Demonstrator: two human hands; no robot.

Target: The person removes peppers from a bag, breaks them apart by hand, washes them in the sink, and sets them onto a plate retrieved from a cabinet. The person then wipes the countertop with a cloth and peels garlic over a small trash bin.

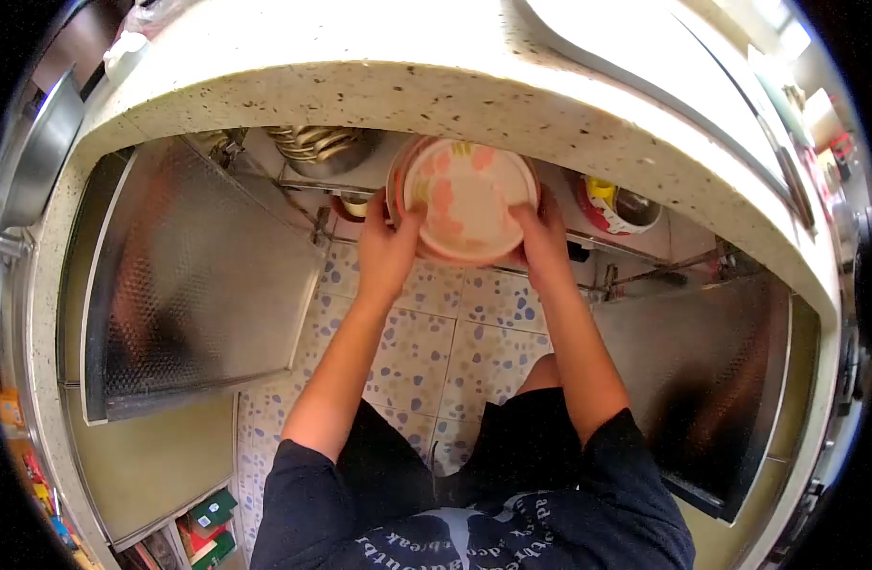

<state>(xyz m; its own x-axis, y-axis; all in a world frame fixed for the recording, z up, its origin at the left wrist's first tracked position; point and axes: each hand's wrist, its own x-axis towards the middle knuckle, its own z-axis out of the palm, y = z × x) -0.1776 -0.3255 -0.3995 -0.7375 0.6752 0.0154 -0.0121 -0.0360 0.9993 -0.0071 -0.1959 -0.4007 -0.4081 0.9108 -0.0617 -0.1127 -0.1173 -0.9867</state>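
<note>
Pink-patterned dishes are held out in front of the person, at the mouth of the open cupboard beneath the speckled stone bench. More than one rim shows, suggesting a small stack, though blur hides the count. The left hand and right hand grip opposite sides, thumbs over the upper face; the other fingers wrap the rim, pinching it, their tips hidden below. Such a two-sided hold probably keeps the round, smooth, ceramic-looking ware balanced. The left door and right door stand swung wide, presumably to give both arms room; their inner faces carry a dimpled, metallic-looking texture. Behind, shiny nested metalware and a red-and-white container flank the dishes, and blue-and-beige spotted tiles cover the floor.
</note>
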